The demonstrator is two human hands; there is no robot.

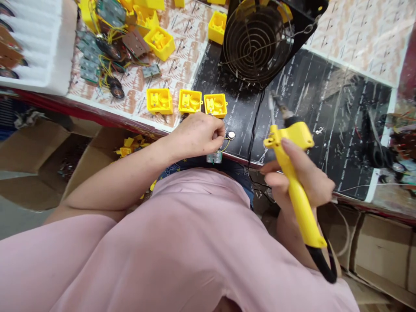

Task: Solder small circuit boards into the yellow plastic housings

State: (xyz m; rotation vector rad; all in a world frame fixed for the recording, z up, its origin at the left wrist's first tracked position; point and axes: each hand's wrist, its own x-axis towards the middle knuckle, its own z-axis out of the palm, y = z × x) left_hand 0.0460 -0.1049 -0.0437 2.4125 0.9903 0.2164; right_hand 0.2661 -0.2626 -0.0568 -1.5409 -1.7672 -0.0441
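My right hand (300,177) is wrapped round the grip of a yellow soldering gun (300,201), its metal tip pointing up and away over the black mat. My left hand (199,134) is closed in a pinch at the table's front edge, and what its fingers hold is hidden. Beside those fingers is a small round disc (231,135) with a yellow wire. A green circuit board (214,157) shows just below the hand, partly covered. Three yellow plastic housings stand in a row beyond it: a left one (159,101), a middle one (190,101) and a right one (215,105).
A black fan (255,43) with a wire guard stands at the back. Circuit boards (89,60) with wired black discs lie back left, near a white foam tray (39,47). Scissors (377,143) lie at the right. A black cable (256,125) crosses the mat; cardboard boxes (29,147) sit below.
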